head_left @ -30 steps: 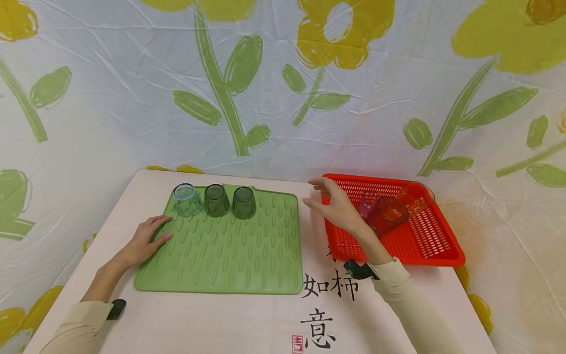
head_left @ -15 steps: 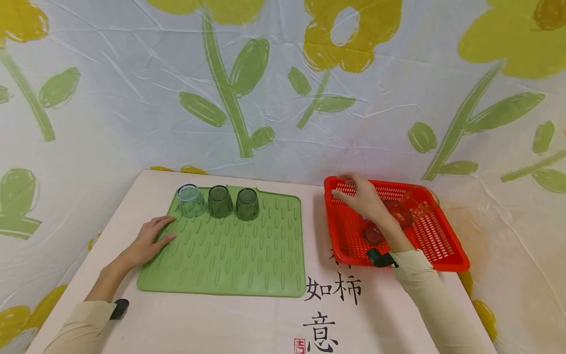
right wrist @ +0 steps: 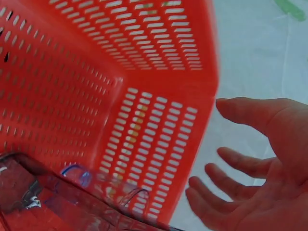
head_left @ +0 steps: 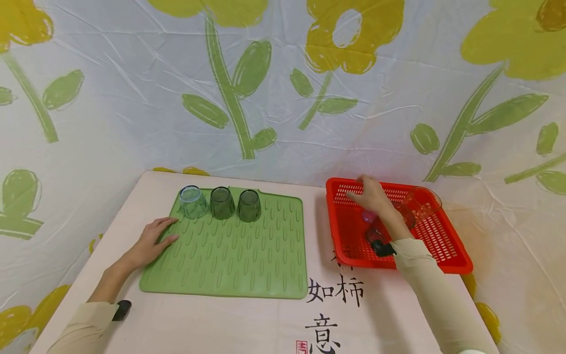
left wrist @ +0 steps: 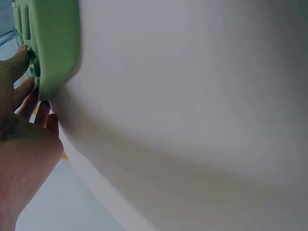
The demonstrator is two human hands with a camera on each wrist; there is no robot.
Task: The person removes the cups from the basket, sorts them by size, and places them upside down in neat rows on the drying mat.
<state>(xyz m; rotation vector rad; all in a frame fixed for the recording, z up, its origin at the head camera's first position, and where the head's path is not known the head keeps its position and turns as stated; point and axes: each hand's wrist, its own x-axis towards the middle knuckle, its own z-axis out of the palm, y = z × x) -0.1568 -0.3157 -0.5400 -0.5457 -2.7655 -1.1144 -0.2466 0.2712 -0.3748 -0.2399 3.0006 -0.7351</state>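
My left hand [head_left: 152,241] rests on the left edge of the green drying mat [head_left: 225,265], fingers relaxed; the left wrist view shows its fingertips at the mat's raised rim. Along the mat's back edge stand a bluish glass [head_left: 192,202] and two dark grey glasses [head_left: 222,203], upside down. Over the red basket [head_left: 331,226] hovers my right hand [head_left: 373,196], thumb and fingers spread with nothing between them. Under and beside it lie a dark red glass [head_left: 378,232], a clear glass [head_left: 423,202] and a small purplish glass [head_left: 368,216], partly hidden by the hand and forearm.
The basket stands at the table's back right, its perforated wall [right wrist: 149,139] close beside the right hand. Black written characters [head_left: 323,290] mark the pale tablecloth between mat and basket. A flower-printed cloth [head_left: 283,137] hangs behind the table.
My right hand has moved rightward from the basket's left rim to over the glasses inside. The view has shifted slightly; my left hand and the mat glasses stay put.
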